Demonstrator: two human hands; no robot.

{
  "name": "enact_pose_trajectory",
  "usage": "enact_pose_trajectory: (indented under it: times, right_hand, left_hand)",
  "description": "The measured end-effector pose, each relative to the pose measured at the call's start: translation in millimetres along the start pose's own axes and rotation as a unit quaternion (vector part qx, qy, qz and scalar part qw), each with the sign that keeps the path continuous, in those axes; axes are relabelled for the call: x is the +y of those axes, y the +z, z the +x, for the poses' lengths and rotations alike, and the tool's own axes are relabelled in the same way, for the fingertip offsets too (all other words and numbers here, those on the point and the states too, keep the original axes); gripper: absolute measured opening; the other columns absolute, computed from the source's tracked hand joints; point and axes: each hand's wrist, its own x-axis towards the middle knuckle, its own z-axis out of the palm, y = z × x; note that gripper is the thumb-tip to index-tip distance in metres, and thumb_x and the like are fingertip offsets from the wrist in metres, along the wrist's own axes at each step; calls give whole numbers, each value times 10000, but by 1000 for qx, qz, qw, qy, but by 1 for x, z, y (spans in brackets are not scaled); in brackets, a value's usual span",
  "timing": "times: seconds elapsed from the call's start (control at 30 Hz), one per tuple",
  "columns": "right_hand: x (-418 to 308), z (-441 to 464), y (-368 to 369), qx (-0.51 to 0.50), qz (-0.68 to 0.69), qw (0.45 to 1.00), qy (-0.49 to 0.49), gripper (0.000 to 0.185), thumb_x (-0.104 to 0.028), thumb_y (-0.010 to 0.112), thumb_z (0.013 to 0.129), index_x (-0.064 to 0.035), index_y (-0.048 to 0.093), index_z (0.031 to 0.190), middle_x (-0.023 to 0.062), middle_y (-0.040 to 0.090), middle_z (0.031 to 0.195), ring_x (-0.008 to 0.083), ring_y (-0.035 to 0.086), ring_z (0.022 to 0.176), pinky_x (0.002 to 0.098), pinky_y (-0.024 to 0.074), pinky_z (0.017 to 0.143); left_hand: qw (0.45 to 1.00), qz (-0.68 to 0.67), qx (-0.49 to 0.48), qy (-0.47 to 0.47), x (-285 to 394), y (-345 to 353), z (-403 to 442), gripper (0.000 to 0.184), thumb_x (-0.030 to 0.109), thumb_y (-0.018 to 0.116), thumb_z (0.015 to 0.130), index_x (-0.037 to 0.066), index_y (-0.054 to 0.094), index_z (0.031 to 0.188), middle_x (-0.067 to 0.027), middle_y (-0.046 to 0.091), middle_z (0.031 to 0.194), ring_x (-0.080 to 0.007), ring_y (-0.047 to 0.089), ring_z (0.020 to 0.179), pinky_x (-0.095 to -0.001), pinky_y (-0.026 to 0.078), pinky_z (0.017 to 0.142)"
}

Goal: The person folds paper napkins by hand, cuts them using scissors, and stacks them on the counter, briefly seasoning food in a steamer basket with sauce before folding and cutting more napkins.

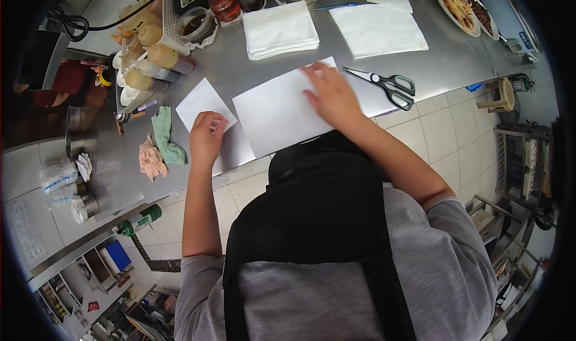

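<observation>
A large white paper sheet lies on the steel counter in front of me. My right hand rests over its right part, fingers apart. To the left is a smaller square of white paper, set cornerwise. At its lower edge sits my left hand, fingers curled in; whether they pinch the paper is hidden. Black-handled scissors lie right of the large sheet, blades slightly apart and pointing left.
Behind are stacked white sheets, more paper and a blue pen. Sauce bottles and two cloths are at left. Food plates stand far right. The counter's front edge runs close to my apron.
</observation>
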Motion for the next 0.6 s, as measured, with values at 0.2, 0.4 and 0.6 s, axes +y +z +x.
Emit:
enact_pose_trajectory:
  times: [0.2,0.4,0.6]
  right_hand:
    - [-23,-7,54,-148,11,970,-194,618,-461,616,887,-253,435,1440,23,326,1554,315,292,1432,556,217,1150]
    - [-22,-9,56,-198,-32,957,-211,699,-620,523,885,-303,371,1490,-4,265,1589,298,180,1480,595,127,1166]
    - [-23,-9,55,-211,-31,957,-199,709,-619,535,880,-306,365,1493,-11,256,1593,299,177,1481,595,123,1166]
  left_hand:
    - [991,54,20,122,-4,10,-3,184,132,767,777,61,695,931,-81,661,1039,-275,627,996,-351,498,876]
    - [994,49,35,96,-14,15,-6,145,149,716,834,60,713,949,-76,689,1091,-260,632,996,-344,516,836]
    - [997,1,28,77,-15,12,-3,131,112,651,886,33,701,977,-90,691,1101,-270,645,956,-349,520,820]
